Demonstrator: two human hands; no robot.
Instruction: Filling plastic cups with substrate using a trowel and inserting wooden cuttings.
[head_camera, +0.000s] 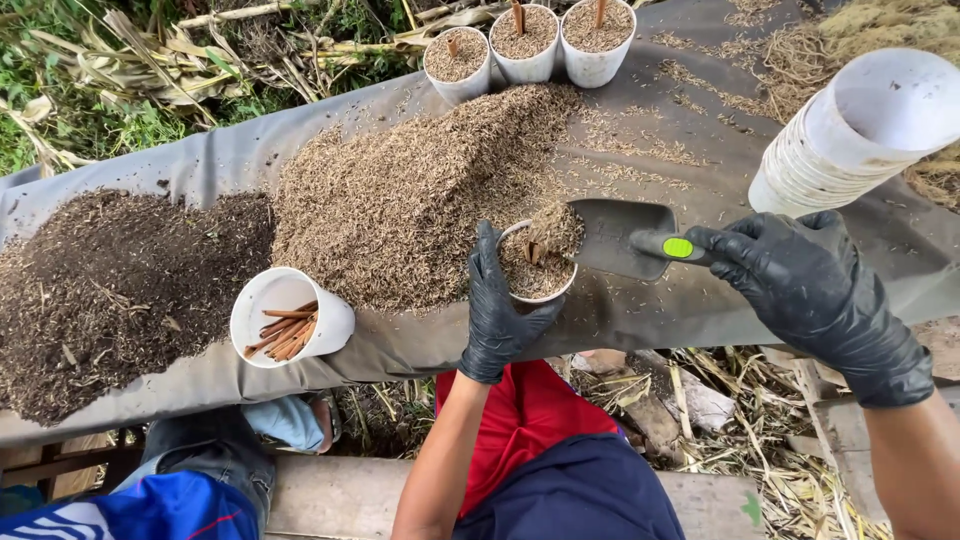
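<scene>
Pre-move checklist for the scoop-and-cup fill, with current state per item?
1. Left hand in black glove grips the small white plastic cup: ok.
2. Right hand in black glove holds the dark grey scoop by its green-tipped handle: ok.
3. Scoop mouth over the cup rim: ok.
4. Brown stick in the cup standing upright: cannot tell.
5. Cup fill level: near the rim, husk heaped: ok.
6. Tan husk pile beside the cup on the grey sheet: ok.

An outdoor potting spot; husk heaps (400, 200) on a tarp (700, 300), grass (60, 90) behind
</scene>
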